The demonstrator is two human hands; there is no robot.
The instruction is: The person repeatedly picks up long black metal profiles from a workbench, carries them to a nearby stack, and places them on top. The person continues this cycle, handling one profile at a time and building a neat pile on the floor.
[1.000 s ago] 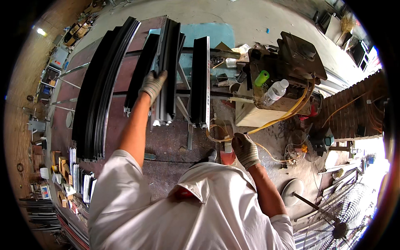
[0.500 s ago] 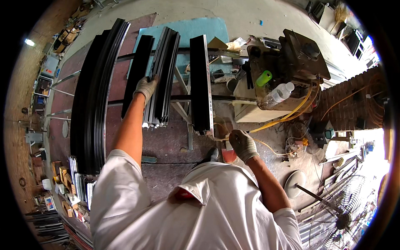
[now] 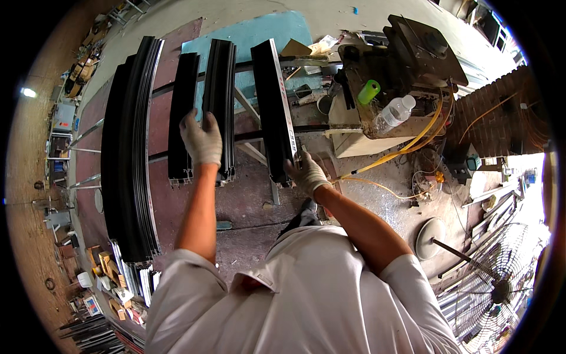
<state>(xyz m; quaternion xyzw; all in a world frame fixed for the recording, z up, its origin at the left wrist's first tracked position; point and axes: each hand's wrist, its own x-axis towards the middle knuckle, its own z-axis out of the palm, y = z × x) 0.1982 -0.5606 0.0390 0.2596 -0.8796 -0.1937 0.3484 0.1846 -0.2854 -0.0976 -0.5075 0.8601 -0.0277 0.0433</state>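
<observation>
Long black metal profiles lie across a pair of rails in separate groups. My left hand [image 3: 201, 141], in a pale knitted glove, is over the gap between the left black profile [image 3: 181, 133] and the middle profiles [image 3: 219, 82]. Its thumb and fingers are apart; whether they touch either group is unclear. On the right, my gloved right hand [image 3: 308, 173] grips the near end of a black profile with a silver side strip [image 3: 272, 112]. The thumb is on the strip's side and the fingertips reach the dark face.
A large stack of black profiles [image 3: 127, 153] lies at the left. Right of the rails, a machine bench [image 3: 359, 65] carries a green can [image 3: 369, 92] and a clear bottle [image 3: 395, 112]. Yellow hoses [image 3: 407, 150] trail from it. A caged fan [image 3: 500, 290] stands at lower right.
My right hand has moved up and left, from beside the right profile onto its near end. My left hand has shifted down and its fingers have spread. The whole view has shifted slightly.
</observation>
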